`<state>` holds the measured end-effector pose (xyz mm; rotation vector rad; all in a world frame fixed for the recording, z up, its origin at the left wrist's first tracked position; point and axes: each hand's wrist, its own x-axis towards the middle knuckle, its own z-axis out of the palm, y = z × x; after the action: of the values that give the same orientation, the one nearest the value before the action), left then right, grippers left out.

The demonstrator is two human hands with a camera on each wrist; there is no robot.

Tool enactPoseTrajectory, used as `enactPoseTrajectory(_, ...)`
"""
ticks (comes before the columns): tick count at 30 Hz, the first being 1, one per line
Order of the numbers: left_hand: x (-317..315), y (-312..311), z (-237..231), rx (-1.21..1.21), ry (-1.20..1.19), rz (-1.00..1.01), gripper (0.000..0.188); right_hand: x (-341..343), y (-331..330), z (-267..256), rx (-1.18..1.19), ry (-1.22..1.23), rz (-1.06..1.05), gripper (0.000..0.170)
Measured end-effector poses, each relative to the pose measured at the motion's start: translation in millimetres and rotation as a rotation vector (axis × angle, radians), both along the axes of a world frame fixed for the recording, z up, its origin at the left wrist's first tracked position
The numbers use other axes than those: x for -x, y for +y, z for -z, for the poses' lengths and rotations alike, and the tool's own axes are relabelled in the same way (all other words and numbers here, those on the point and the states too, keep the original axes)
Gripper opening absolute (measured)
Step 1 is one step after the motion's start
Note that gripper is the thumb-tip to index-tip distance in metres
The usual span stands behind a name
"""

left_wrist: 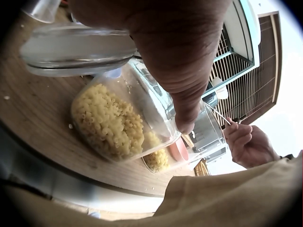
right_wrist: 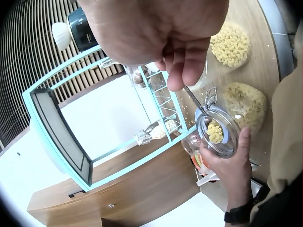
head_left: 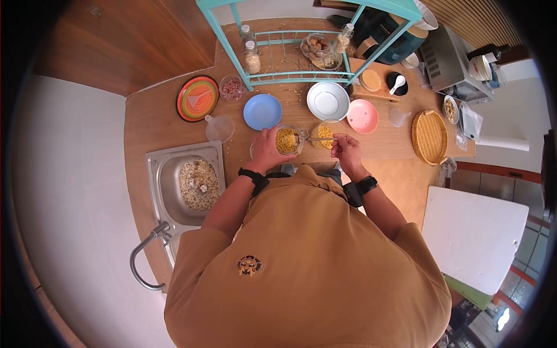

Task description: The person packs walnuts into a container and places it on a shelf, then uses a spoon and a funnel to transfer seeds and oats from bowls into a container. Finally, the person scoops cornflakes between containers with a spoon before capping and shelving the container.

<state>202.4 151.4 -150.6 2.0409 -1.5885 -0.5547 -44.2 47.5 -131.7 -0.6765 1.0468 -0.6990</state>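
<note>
My left hand (head_left: 268, 152) grips a clip-top glass jar (head_left: 286, 141) holding small yellow macaroni, thumb and fingers around its rim. In the left wrist view the jar (left_wrist: 106, 125) is partly filled and its hinged glass lid (left_wrist: 78, 52) hangs back. My right hand (head_left: 348, 153) pinches the thin handle of a metal spoon (head_left: 320, 138). The right wrist view shows macaroni (right_wrist: 215, 133) on the spoon's bowl at the jar's mouth, with my left hand (right_wrist: 232, 170) beside it. Right of the jar stands a clear container (head_left: 324, 136) of macaroni, below the spoon handle.
Behind the jars are a blue plate (head_left: 263, 112), a white bowl (head_left: 328, 101), a pink plate (head_left: 362, 116) and a turquoise rack (head_left: 301, 77). A sink (head_left: 217, 168) lies left, with a funnel (head_left: 220, 127) near it. A wicker basket (head_left: 430, 137) is at right.
</note>
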Motion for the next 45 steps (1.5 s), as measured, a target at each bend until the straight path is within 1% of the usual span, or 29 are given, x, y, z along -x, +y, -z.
enactPoseTrajectory(6,1.3,-0.7,-2.0,0.014,-0.001,-0.012,0.091,11.7,-1.8,-20.4,0.014,-0.046,0.027,0.018)
enactPoseTrajectory(9,1.0,-1.8,-3.9,0.020,0.006,0.002,0.091,30.4,-6.1,-29.9,0.046,-0.088,0.072,0.018)
enactPoseTrajectory(11,0.9,-2.4,-7.0,0.000,0.012,0.015,0.092,44.8,-9.0,-35.9,0.092,-0.138,0.158,0.018)
enactPoseTrajectory(13,1.0,-2.3,-8.8,0.011,0.015,0.018,0.092,60.4,-12.0,-38.0,0.121,-0.126,0.188,0.018)
enactPoseTrajectory(16,1.9,-2.0,-9.9,0.006,0.013,0.012,0.091,73.9,-14.0,-43.2,0.212,-0.027,0.254,0.020)
enactPoseTrajectory(17,2.1,-2.1,-10.4,0.007,0.016,0.016,0.091,75.2,-13.9,-44.3,0.213,-0.025,0.258,0.020)
enactPoseTrajectory(19,2.4,-2.1,-11.3,-0.001,0.008,0.008,0.092,76.3,-13.0,-47.0,0.298,0.127,0.216,0.019)
enactPoseTrajectory(20,2.5,-2.3,-11.3,-0.001,0.010,0.011,0.092,75.1,-11.2,-48.4,0.298,0.129,0.219,0.019)
enactPoseTrajectory(22,2.5,-2.6,-11.2,-0.018,0.022,0.009,0.093,68.8,-5.4,-53.1,0.530,0.297,0.092,0.019)
enactPoseTrajectory(23,2.4,-2.3,-10.5,-0.017,0.023,0.010,0.093,66.7,-3.5,-58.3,0.530,0.298,0.093,0.019)
enactPoseTrajectory(25,2.1,-2.3,-8.8,-0.006,0.003,0.011,0.093,61.9,-1.0,-72.6,0.955,0.618,-0.119,0.019)
enactPoseTrajectory(26,2.1,-2.4,-8.2,-0.006,0.003,0.010,0.093,56.6,1.3,-79.6,1.001,0.620,-0.085,0.019)
enactPoseTrajectory(27,1.7,-2.4,-7.6,-0.007,0.003,0.008,0.093,51.3,3.4,-82.8,1.003,0.618,-0.086,0.019)
enactPoseTrajectory(29,1.1,-1.4,-8.7,-0.008,0.002,0.001,0.093,39.4,8.4,-85.7,1.005,0.529,0.015,0.019)
enactPoseTrajectory(30,1.1,-1.2,-9.3,-0.003,0.011,0.004,0.093,30.5,10.8,-84.7,1.007,0.526,0.013,0.019)
enactPoseTrajectory(32,1.2,-0.9,-9.5,0.003,0.017,0.005,0.092,9.2,14.7,-80.8,0.882,0.350,-0.033,0.017)
enactPoseTrajectory(33,1.1,-0.8,-7.9,0.012,0.011,0.002,0.092,-1.1,14.3,-78.2,0.882,0.346,-0.033,0.017)
enactPoseTrajectory(35,0.4,-0.8,-3.9,0.022,0.000,-0.002,0.091,-22.4,9.9,-70.3,1.016,0.433,-0.371,0.012)
enactPoseTrajectory(36,0.1,-1.0,-1.7,0.009,0.006,-0.001,0.091,-33.6,9.6,-65.1,1.018,0.429,-0.369,0.012)
enactPoseTrajectory(38,0.6,-0.7,-1.7,-0.002,0.010,-0.002,0.091,-52.7,9.6,-52.1,1.250,0.415,-0.527,0.010)
enactPoseTrajectory(39,1.2,-0.1,-2.4,0.006,0.004,-0.007,0.091,-58.2,9.4,-45.5,1.252,0.413,-0.526,0.010)
enactPoseTrajectory(41,1.4,0.2,-0.6,0.016,-0.003,-0.017,0.091,-66.7,9.0,-35.4,1.415,0.554,-0.755,0.010)
enactPoseTrajectory(45,1.2,2.2,1.9,0.066,-0.037,-0.033,0.092,-74.0,12.7,-24.7,1.377,0.568,-0.774,0.009)
